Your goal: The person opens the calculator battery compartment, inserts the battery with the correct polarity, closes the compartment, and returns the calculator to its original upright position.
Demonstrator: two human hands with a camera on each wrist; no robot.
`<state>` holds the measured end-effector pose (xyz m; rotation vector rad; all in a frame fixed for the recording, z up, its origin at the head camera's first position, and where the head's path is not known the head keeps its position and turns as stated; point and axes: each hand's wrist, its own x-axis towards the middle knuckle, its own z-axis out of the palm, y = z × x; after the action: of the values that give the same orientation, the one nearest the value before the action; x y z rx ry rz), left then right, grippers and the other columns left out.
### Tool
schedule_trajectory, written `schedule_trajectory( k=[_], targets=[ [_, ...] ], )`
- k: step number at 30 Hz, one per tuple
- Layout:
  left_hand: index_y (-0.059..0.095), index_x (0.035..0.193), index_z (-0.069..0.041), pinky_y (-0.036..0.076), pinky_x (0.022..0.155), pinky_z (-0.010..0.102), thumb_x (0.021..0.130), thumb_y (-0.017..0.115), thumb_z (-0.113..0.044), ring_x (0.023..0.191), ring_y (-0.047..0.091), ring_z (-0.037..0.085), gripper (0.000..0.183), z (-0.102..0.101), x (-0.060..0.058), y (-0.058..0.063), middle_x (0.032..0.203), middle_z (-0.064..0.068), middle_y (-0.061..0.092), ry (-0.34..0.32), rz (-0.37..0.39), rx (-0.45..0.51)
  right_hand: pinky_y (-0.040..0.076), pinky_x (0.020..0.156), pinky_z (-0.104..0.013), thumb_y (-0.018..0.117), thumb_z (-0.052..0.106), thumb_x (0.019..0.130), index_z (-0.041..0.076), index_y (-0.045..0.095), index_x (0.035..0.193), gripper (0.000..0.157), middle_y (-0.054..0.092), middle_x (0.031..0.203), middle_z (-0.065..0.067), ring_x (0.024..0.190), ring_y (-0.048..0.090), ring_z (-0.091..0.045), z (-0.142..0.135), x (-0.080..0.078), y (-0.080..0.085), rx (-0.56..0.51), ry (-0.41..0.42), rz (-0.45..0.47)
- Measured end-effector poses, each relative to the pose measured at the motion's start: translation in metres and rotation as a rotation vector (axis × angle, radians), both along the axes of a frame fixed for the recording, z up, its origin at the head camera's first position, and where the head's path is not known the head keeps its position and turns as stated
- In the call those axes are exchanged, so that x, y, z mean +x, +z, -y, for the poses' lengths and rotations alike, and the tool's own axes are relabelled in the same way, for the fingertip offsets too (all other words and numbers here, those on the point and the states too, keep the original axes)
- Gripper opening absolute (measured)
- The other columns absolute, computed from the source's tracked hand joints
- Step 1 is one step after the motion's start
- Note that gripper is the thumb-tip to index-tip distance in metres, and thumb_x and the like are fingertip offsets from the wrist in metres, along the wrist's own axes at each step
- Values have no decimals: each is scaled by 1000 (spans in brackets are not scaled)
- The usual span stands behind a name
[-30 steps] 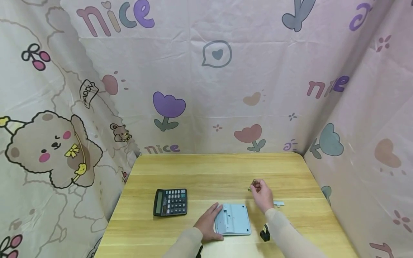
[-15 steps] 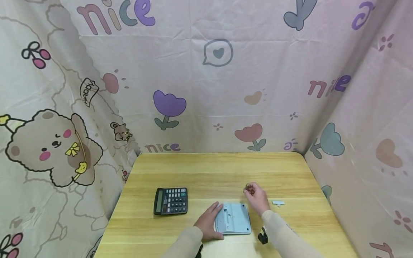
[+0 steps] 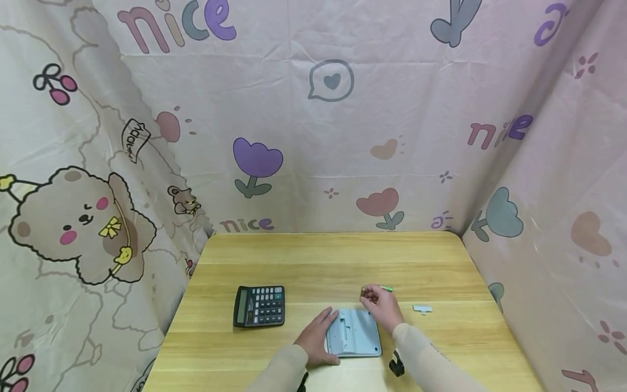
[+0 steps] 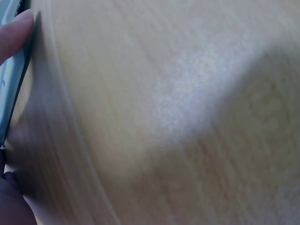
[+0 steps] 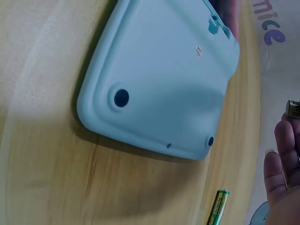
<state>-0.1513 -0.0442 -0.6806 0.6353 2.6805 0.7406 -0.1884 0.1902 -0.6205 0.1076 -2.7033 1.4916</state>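
Note:
A light-blue calculator [image 3: 361, 332] lies underside up on the table, its battery slot uncovered. My left hand [image 3: 315, 340] grips its left end, fingers along the far left corner and thumb at the near edge. In the left wrist view, the thumb [image 4: 16, 35] touches the blue rim. Just past the calculator's far right corner, my right hand [image 3: 382, 306] pinches a small battery [image 5: 293, 108] between thumb and fingertips. A second battery [image 5: 218, 207], green and gold, lies on the table beyond that hand. The light-blue battery cover [image 3: 422, 308] rests farther right.
A black calculator [image 3: 259, 306] lies keys up at the left of the wooden table [image 3: 313, 256]. Printed curtains [image 3: 303, 136] hang behind the table and on both sides.
My right hand has moved left and nearer with its battery, toward the blue calculator. The green battery beyond it has come into sight. My left hand and the calculator have stayed put.

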Motion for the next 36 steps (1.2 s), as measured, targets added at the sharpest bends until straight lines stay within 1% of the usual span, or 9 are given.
schedule_trajectory(
  k=[3, 5, 8, 14, 18, 25, 30, 32, 36],
  targets=[
    [12, 145, -38, 27, 105, 41, 41, 65, -76, 134, 21, 21, 123, 0, 0, -1, 151, -5, 11, 0, -1, 0, 52, 64, -23, 70, 13, 80, 14, 65, 93, 14, 60, 79, 8, 73, 58, -10, 3, 2, -1, 13, 44, -26],
    [12, 145, -38, 28, 105, 41, 41, 65, -77, 134, 22, 22, 123, 0, 0, -2, 151, -4, 12, -1, 0, 3, 51, 63, -23, 70, 12, 80, 14, 64, 91, 13, 60, 78, 8, 72, 58, -9, 5, 3, -2, 24, 76, -35],
    [13, 145, -37, 28, 105, 42, 41, 65, -76, 134, 22, 23, 123, 1, 0, -1, 151, -3, 13, -4, -2, 9, 52, 63, -22, 68, 13, 81, 15, 63, 92, 12, 61, 79, 8, 73, 58, -8, 7, 6, -2, 40, 118, -28],
    [12, 145, -37, 29, 105, 41, 44, 66, -76, 134, 22, 22, 121, 1, 0, -2, 151, -4, 12, -17, -11, 7, 52, 68, -22, 67, 15, 82, 15, 62, 94, 12, 61, 82, 10, 76, 58, -7, 13, 10, -4, 62, 174, 5],
    [13, 145, -37, 29, 105, 41, 44, 66, -76, 134, 23, 22, 121, 1, 0, -3, 151, -4, 13, -17, -20, 11, 52, 70, -22, 67, 16, 83, 18, 61, 93, 12, 61, 83, 12, 77, 59, -5, 19, 14, -6, 87, 213, 7],
    [12, 145, -37, 29, 104, 42, 44, 68, -74, 134, 23, 23, 121, 0, 0, -1, 151, -3, 13, -9, -6, 19, 53, 71, -25, 67, 15, 82, 16, 61, 94, 14, 62, 84, 10, 77, 60, -6, 28, 20, -8, 81, 253, -24],
    [13, 145, -36, 30, 104, 41, 45, 67, -74, 133, 23, 23, 120, 0, 0, 2, 151, -3, 14, -10, 4, 3, 53, 71, -26, 68, 15, 82, 12, 59, 105, 25, 65, 86, 9, 78, 61, -5, 31, 22, -14, 110, 281, -53],
    [14, 145, -36, 30, 104, 41, 45, 68, -73, 133, 24, 22, 120, 0, 0, 3, 151, -3, 14, -8, 13, 4, 53, 71, -26, 67, 15, 83, 11, 59, 107, 27, 66, 87, 9, 78, 61, -4, 31, 22, -16, 123, 293, -66],
    [14, 145, -35, 31, 103, 43, 46, 70, -71, 133, 25, 24, 119, 1, 1, 4, 151, -3, 15, -15, 4, 20, 53, 72, -28, 67, 17, 83, 14, 60, 104, 22, 65, 87, 11, 79, 60, -3, 33, 23, -17, 142, 299, -87]
  ],
)
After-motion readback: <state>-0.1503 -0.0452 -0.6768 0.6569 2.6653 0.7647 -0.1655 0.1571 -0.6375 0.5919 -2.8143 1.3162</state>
